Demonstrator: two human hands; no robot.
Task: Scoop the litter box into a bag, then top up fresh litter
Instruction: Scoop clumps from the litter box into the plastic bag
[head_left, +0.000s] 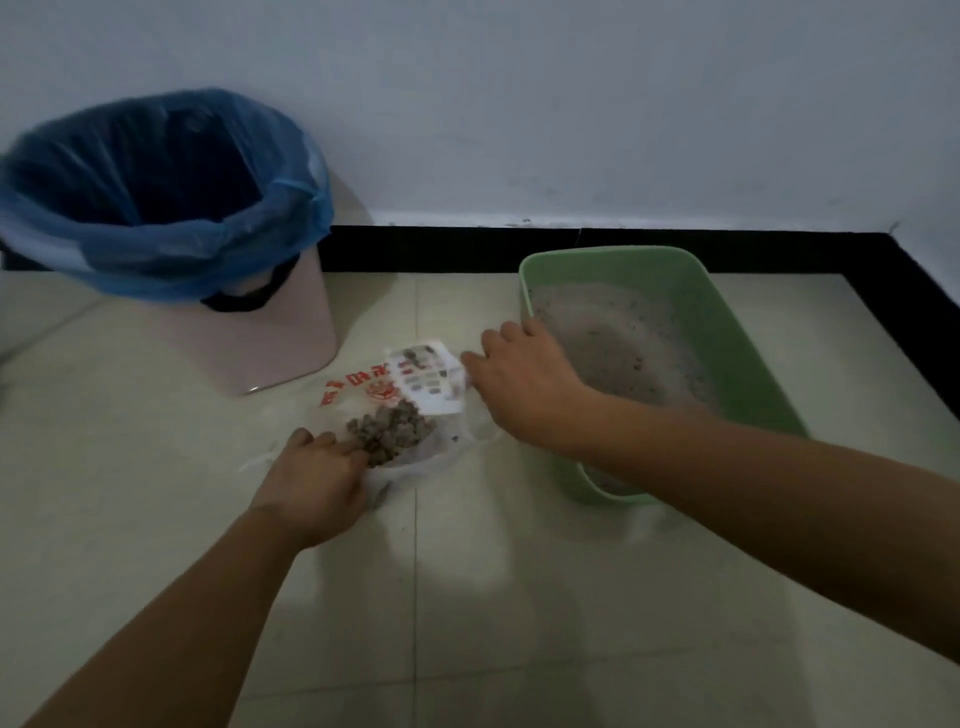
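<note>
Left hand (311, 475) and right hand (522, 382) hold the plastic bag (415, 447) edges; lift both sides together so clumps (387, 431) stay inside.

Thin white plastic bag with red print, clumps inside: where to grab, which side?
The thin white plastic bag lies slumped on the floor tiles with grey clumps pooled mid-bag, so pinch the loose film at its left and right edges from above; a one-sided grip would likely tip them out.
</note>
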